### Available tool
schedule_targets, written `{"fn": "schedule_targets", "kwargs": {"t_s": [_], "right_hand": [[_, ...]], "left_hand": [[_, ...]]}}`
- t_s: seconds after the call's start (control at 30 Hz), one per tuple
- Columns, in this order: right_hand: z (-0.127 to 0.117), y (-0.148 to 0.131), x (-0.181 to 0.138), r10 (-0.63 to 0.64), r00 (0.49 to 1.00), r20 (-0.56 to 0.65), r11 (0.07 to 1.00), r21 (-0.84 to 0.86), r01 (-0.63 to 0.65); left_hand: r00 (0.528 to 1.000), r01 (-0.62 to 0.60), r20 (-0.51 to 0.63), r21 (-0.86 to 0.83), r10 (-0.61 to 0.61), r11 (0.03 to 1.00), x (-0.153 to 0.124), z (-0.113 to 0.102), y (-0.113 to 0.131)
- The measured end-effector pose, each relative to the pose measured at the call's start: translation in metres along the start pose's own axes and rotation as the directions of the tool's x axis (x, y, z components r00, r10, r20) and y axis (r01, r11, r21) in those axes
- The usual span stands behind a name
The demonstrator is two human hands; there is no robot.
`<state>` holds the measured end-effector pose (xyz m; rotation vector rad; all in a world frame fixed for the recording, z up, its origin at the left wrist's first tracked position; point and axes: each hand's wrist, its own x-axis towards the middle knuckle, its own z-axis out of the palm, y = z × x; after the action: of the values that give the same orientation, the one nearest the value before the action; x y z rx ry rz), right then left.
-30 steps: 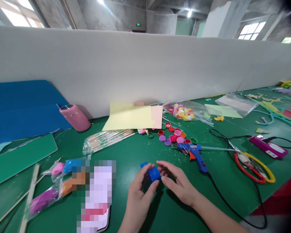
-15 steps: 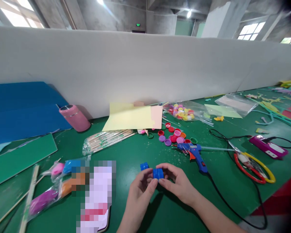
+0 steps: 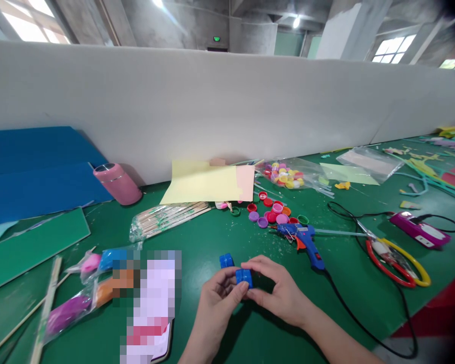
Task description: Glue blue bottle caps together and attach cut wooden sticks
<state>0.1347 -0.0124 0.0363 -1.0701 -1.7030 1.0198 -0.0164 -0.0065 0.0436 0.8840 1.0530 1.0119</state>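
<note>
My left hand (image 3: 218, 303) and my right hand (image 3: 278, 293) meet low in the middle, both pinching a small blue double cap piece (image 3: 244, 278) between fingertips just above the green table (image 3: 212, 237). A second blue cap piece (image 3: 226, 261) lies on the table just beyond my left fingers. A blue glue gun (image 3: 306, 241) rests on the table to the right of my hands, its black cord trailing toward me. A loose heap of coloured bottle caps (image 3: 273, 212) sits behind the glue gun.
A pink tumbler (image 3: 117, 183) lies at the back left beside blue boards (image 3: 34, 172). Yellow paper (image 3: 205, 183), a bundle of wooden sticks (image 3: 167, 218), a bag of caps (image 3: 288, 176), red and yellow scissors (image 3: 396, 258), a purple device (image 3: 420, 228) and clay bags (image 3: 83, 293) surround my hands.
My right hand has closed in on the blue cap piece, which both hands now pinch together. The piece has turned and come a little lower, toward me.
</note>
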Motion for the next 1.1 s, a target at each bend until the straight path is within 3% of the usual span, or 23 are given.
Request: {"fn": "schedule_targets", "kwargs": {"t_s": [0.8,1.1], "right_hand": [[-0.008,0.002,0.001,0.001,0.997,0.083,1.000,0.029,-0.003],[-0.013,0.005,-0.002,0.015,0.991,0.133,1.000,0.020,-0.018]], "left_hand": [[1.000,-0.019,0.023,0.061,0.017,0.998,0.003,-0.003,-0.006],[0.979,-0.101,0.197,0.214,0.058,0.972,0.005,-0.012,-0.012]]}}
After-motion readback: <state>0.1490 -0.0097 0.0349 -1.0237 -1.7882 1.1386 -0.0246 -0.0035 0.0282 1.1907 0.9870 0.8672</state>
